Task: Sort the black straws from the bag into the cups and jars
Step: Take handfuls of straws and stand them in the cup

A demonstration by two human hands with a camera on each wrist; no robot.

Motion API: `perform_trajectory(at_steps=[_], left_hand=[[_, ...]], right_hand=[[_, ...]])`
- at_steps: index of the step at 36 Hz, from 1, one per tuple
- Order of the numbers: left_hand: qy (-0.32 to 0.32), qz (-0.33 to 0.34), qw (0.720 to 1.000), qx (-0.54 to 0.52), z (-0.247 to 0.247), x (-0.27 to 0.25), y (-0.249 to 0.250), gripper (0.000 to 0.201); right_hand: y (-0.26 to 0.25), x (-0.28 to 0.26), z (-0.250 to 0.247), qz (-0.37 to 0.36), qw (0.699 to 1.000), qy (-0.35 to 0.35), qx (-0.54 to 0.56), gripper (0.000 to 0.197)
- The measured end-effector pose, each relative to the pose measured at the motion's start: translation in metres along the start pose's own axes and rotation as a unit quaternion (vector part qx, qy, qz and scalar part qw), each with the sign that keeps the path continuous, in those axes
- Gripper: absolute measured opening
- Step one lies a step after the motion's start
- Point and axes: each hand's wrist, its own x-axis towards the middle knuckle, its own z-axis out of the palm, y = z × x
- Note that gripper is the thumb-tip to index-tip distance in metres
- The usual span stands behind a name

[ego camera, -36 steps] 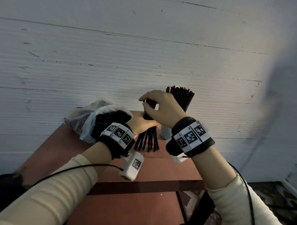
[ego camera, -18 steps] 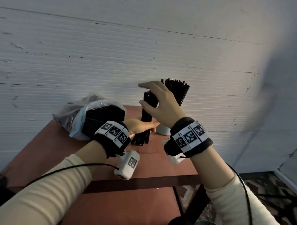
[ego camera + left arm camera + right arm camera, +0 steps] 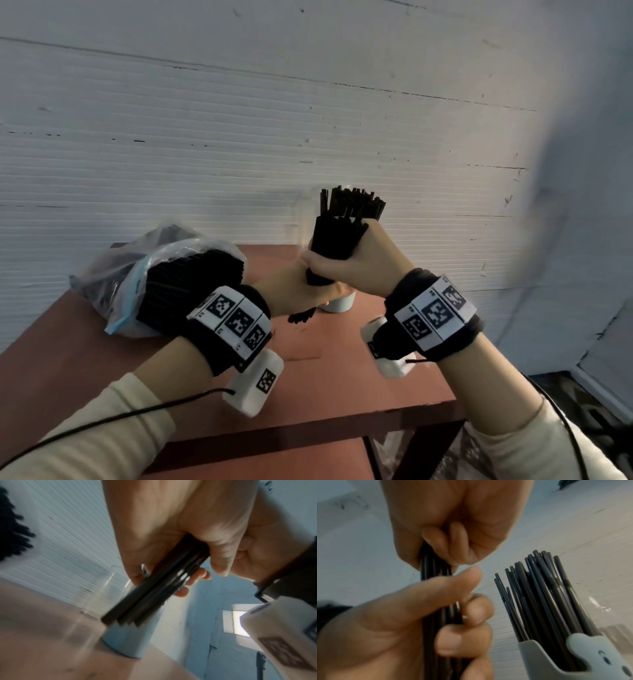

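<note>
Both grips are closed round one bundle of black straws [image 3: 334, 245]. Right hand [image 3: 356, 270] wraps the upper part of the bundle, fingers curled fully about it; left hand [image 3: 301, 291] clasps the same bundle just below, thumb and fingers curled round it, the two hands touching. Right wrist view: right hand [image 3: 450, 524] above, left hand [image 3: 399, 626] below, straws [image 3: 436, 595] running between them. Left wrist view: left hand [image 3: 171, 527] with the bundle [image 3: 150, 595] sticking out under the fingers, ends uneven, picture blurred.

Bundle stands near upright, tilted slightly, held above the counter [image 3: 342, 383]. Lower ends [image 3: 301, 317] poke out beneath the left hand, clear of the surface as far as I can tell.

Just behind the grip: grey cup [image 3: 337, 303] on the counter, already packed with black straws [image 3: 356, 204] fanning out above the right hand. Right wrist view shows this cup [image 3: 556, 660] with a small raised face-like figure on its rim and its straws [image 3: 544, 595] standing in it. Left wrist view shows a clear glass [image 3: 102, 595] beside the grey cup [image 3: 130, 641]; contents of the glass not readable.

Left of the grip: clear plastic bag [image 3: 144, 274] lying on the counter, holding more black straws [image 3: 191, 284].

Behind everything: white ribbed wall [image 3: 239, 137].
</note>
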Motion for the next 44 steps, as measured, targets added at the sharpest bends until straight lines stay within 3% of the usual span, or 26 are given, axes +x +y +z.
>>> perform_trajectory(at_steps=[4, 6, 8, 10, 13, 15, 19, 24, 26, 33, 37, 44], left_hand=[[0.028, -0.009, 0.997, -0.065, 0.003, 0.008, 0.007, 0.019], [0.083, -0.012, 0.992, -0.098, 0.006, 0.014, 0.006, 0.054], [0.181, -0.022, 0.983, -0.029, 0.011, 0.020, 0.004, 0.088], [0.230, -0.032, 0.972, 0.028, 0.015, 0.024, 0.004, 0.113], [0.212, -0.066, 0.975, -0.005, 0.016, 0.036, 0.000, 0.143], [0.177, -0.099, 0.979, -0.030, 0.014, 0.048, -0.006, 0.152], [0.102, -0.125, 0.984, -0.073, 0.009, 0.068, -0.022, 0.143], [0.061, -0.123, 0.989, -0.057, 0.001, 0.075, -0.037, 0.069], [0.044, -0.111, 0.992, -0.048, -0.002, 0.076, -0.037, 0.059], [0.031, -0.105, 0.993, -0.041, -0.003, 0.075, -0.041, 0.055], [0.040, -0.108, 0.991, -0.061, -0.003, 0.074, -0.045, 0.067], [0.042, -0.113, 0.991, -0.058, -0.001, 0.076, -0.049, 0.093]], right_hand=[[-0.002, 0.007, -0.016, 0.012, 0.998, 0.063, 0.017, 0.029], [-0.001, 0.014, -0.030, 0.013, 0.996, 0.089, 0.020, 0.026], [0.000, 0.021, -0.045, 0.022, 0.991, 0.130, 0.026, 0.024], [0.000, 0.027, -0.060, 0.034, 0.985, 0.168, 0.030, 0.025], [0.004, 0.036, -0.077, 0.053, 0.977, 0.202, 0.038, 0.025], [0.008, 0.041, -0.083, 0.062, 0.974, 0.213, 0.040, 0.024], [0.016, 0.048, -0.086, 0.068, 0.978, 0.198, 0.018, 0.026], [0.023, 0.058, -0.085, 0.072, 0.982, 0.174, -0.013, 0.030], [0.025, 0.062, -0.084, 0.064, 0.984, 0.166, -0.028, 0.030], [0.030, 0.076, -0.075, 0.054, 0.988, 0.133, -0.057, 0.034], [0.037, 0.074, -0.060, 0.062, 0.991, 0.086, -0.083, 0.032], [0.048, 0.063, -0.045, 0.038, 0.986, 0.093, -0.134, 0.034]])
